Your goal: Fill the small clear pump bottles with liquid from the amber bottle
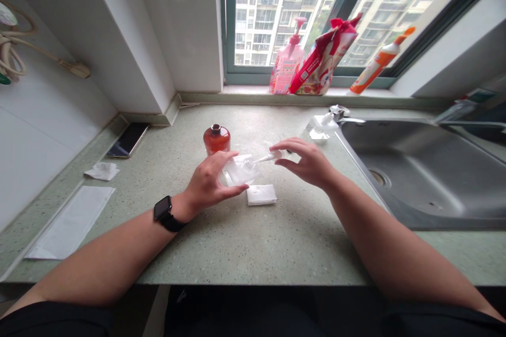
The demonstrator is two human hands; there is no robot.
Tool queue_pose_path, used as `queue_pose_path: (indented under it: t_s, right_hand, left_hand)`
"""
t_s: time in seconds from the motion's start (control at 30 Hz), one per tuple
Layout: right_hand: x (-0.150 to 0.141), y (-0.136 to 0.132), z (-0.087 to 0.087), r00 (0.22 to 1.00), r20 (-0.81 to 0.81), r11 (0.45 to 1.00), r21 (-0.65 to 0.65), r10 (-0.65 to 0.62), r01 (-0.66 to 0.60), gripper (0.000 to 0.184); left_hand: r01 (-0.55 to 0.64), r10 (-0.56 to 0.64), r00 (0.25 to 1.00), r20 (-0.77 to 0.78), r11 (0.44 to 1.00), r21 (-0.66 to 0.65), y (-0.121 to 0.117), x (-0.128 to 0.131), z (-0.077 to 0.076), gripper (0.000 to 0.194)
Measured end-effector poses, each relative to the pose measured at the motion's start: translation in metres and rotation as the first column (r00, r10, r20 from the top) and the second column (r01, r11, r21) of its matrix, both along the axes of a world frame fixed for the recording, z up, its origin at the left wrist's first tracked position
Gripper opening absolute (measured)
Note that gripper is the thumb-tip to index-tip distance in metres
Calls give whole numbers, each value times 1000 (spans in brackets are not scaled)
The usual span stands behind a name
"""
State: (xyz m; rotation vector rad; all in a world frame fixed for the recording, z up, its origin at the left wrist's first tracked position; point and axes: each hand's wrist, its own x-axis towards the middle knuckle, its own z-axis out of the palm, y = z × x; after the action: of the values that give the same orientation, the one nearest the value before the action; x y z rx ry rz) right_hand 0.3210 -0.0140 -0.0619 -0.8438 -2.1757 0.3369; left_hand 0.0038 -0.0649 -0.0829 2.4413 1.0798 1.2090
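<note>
My left hand, with a black watch on its wrist, curves around a crumpled white tissue; the thumb and forefinger are apart, and the other fingers are hidden. A clear, ring-like shape shows on the tissue, too blurred to name. My right hand pinches a whitish, see-through pump head between fingers and thumb. Its thin stem points left and reaches the tissue. Just behind my left hand stands an amber bottle with an uncovered neck. A folded white tissue lies in front, near my left thumb.
A steel sink is set into the counter at right, with a clear dispenser by its corner. A phone, a crumpled tissue and a flat white sheet lie at left. Bottles and a red bag line the windowsill.
</note>
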Motion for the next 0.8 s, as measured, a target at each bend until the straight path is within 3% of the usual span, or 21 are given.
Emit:
queue_pose_path:
  t_s: [0.17,0.37,0.47,0.6,0.8]
  right_hand:
    - [7,4,6,999,39,999,47,-29,27,18]
    - [53,18,23,961,-62,959,72,-270,274,27]
    - [84,28,21,928,92,930,-40,-360,364,31]
    - [111,40,8,824,371,862,-106,-429,496,25]
    - [117,47,-8,745,484,763,-215,-459,610,19]
  left_hand:
    - [-1,1,1000,-2,1000,3,0,0,0,71]
    - [1,-1,1000,-3,1000,-1,1,-1,-2,71]
    - [10,-10,1000,-3,1000,11,1,-1,-2,71]
    - [15,-14,1000,-10,1000,17,0,-1,-2,71]
    - [15,-14,999,-30,999,33,-1,-2,-1,71]
